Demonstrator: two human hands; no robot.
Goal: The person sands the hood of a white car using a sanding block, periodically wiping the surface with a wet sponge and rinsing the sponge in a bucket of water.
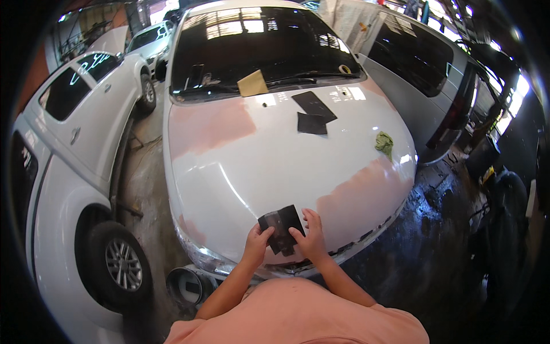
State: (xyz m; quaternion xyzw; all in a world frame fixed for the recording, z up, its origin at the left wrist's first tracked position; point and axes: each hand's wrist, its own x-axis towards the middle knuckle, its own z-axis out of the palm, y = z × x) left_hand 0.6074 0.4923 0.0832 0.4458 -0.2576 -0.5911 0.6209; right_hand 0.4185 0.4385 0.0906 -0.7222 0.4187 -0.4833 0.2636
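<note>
Just above the front edge of the white car hood (229, 155), I hold a piece of black sandpaper (291, 221) with a narrower dark, brownish strip or block lying across its middle; I cannot tell which. My left hand (256, 243) grips the left edge, its thumb on top. On the right side, my right hand (310, 238) pinches the sheet with the thumb, while some of its fingers stick up past the edge. Farther up the hood rest two dark sheets, a larger one (314, 105) partly under a smaller one (311, 124). Pinkish filler patches (364, 192) mark the hood.
A crumpled green cloth (384, 143) lies on the hood's right side. Tan paper (252, 84) and a tape roll (344, 69) sit by the windshield. A bucket (189, 285) stands below left. A white pickup (74, 166) and a silver vehicle (401, 74) flank the car.
</note>
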